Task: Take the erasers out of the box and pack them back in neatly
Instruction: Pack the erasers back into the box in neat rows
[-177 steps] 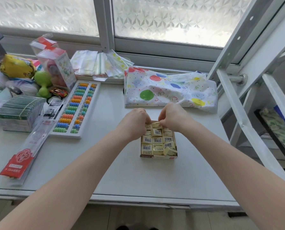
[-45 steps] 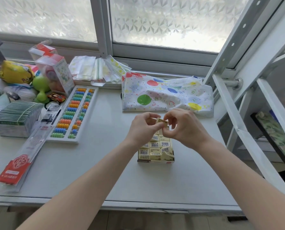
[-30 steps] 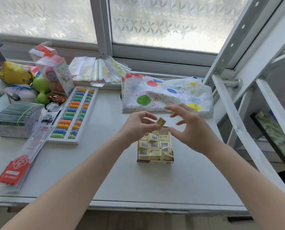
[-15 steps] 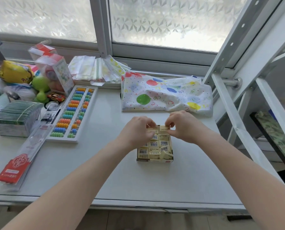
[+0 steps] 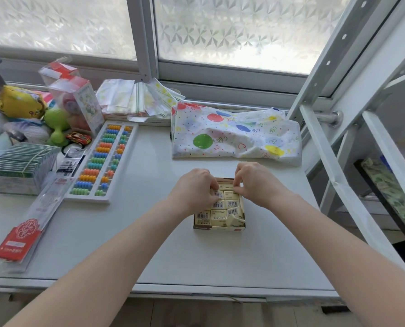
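A small cardboard box (image 5: 219, 228) sits on the white table (image 5: 149, 244), filled with several cream-wrapped erasers (image 5: 218, 214) showing barcodes. One eraser (image 5: 235, 220) at the front right corner lies tilted. My left hand (image 5: 194, 190) rests on the box's far left part, fingertips pressing down on the erasers. My right hand (image 5: 253, 182) is at the far right corner, fingers curled and pinching an eraser (image 5: 227, 186) in the back row. The back row is partly hidden by both hands.
A colourful abacus (image 5: 102, 161) lies to the left, with a red-topped packet (image 5: 29, 223), a stack of green packs (image 5: 19, 168) and toys beyond it. A balloon-print bag (image 5: 234, 135) lies behind the box. A white metal frame (image 5: 333, 161) stands at the right.
An eraser held up between both hands above the box has come down into the back row. Both hands have lowered onto the box and now press on the erasers.
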The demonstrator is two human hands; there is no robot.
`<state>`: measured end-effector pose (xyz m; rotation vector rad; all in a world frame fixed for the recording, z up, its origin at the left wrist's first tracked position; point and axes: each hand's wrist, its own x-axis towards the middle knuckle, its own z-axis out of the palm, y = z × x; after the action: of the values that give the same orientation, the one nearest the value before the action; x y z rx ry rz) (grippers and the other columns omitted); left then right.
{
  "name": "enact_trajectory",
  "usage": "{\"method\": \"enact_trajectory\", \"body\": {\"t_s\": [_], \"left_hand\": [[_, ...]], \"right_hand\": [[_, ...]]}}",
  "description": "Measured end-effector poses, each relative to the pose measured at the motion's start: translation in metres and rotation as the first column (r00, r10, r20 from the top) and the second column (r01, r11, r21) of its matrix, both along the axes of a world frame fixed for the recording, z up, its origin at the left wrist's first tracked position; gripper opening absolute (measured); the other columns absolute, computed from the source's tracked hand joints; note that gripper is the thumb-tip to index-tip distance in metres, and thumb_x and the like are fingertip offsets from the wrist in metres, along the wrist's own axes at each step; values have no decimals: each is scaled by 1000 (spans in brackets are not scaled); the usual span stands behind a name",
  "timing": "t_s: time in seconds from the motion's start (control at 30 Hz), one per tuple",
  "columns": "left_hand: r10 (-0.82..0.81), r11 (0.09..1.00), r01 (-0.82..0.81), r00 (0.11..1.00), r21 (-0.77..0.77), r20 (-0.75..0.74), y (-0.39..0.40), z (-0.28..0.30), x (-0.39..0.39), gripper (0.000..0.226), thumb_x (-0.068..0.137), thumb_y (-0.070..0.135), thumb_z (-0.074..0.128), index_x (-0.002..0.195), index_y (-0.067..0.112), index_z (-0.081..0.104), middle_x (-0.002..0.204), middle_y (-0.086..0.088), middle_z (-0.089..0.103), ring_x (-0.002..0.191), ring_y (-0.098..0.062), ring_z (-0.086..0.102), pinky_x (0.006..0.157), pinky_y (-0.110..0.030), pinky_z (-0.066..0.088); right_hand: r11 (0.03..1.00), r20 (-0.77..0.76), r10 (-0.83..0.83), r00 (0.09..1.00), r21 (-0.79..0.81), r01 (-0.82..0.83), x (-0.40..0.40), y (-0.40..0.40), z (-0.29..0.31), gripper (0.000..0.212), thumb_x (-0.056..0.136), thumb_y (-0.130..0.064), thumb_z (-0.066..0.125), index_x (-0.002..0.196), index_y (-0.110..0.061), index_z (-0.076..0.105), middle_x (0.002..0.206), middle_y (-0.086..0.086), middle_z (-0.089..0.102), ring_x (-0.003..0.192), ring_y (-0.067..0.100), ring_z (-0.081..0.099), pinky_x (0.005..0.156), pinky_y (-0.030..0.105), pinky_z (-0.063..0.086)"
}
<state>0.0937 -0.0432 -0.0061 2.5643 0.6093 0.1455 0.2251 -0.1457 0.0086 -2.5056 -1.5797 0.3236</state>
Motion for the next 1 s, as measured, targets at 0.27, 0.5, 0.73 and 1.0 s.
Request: {"method": "enact_trajectory", "body": {"t_s": [0.27,0.5,0.73,1.0], "left_hand": [[-4,1000,4,1000,17,-4,1,0,1,25,80,31,68,100,17,72,100,-2,64,98,-18,56,82,-27,43],[-11,999,12,1000,32,-21,1,-1,1,25,80,31,67,101,18,72,100,-3,64,100,-19,56,84,-30,45],[-10,999,11,999,40,-39,2,0,2,24,79,29,68,100,19,72,100,-2,65,99,-20,57,83,-30,45],[-28,999,29,999,31,-22,3,0,2,26,79,28,68,103,18,72,102,-2,65,99,-19,57,82,-29,45]], "right_hand": [[993,-53,3,999,-121,-9,1,6,7,14,80,-20,65,91,-19,73,100,0,62,100,14,53,81,27,44],[967,-31,5,1000,-255,-12,-4,17,9,17,75,-19,74,91,-14,73,97,6,69,82,21,63,70,28,50],[930,46,146,988,-347,-121,-7,23,16,25,67,-26,79,80,-6,71,82,9,70,68,23,59,51,27,44],[984,-38,133,990,-111,-137,8,2,12,31,62,-37,77,81,-18,60,85,-4,57,83,16,50,75,29,46]]}}
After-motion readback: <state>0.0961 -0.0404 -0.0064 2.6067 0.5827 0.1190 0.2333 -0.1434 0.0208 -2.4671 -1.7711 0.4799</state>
